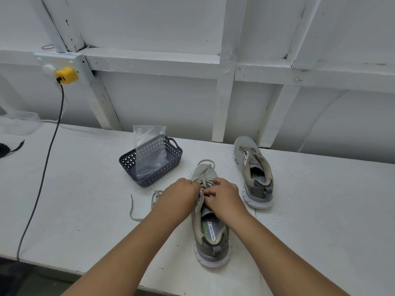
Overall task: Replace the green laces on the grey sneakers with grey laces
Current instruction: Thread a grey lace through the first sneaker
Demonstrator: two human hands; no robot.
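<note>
A grey sneaker (210,236) stands on the white table (85,199) right in front of me, toe pointing away. A pale grey-green lace (204,167) runs through its eyelets, and a loose end (133,212) trails onto the table at the left. My left hand (178,196) and my right hand (224,197) meet over the upper eyelets, fingers curled and pinching the lace. A second grey sneaker (254,171) stands to the right, further back, and no lace shows on it.
A dark blue plastic basket (126,162) with a clear plastic bag (149,150) in it stands left of the sneakers. A grey cable (42,174) hangs from a yellow plug (66,75) across the table's left side. White wall framing rises behind the table.
</note>
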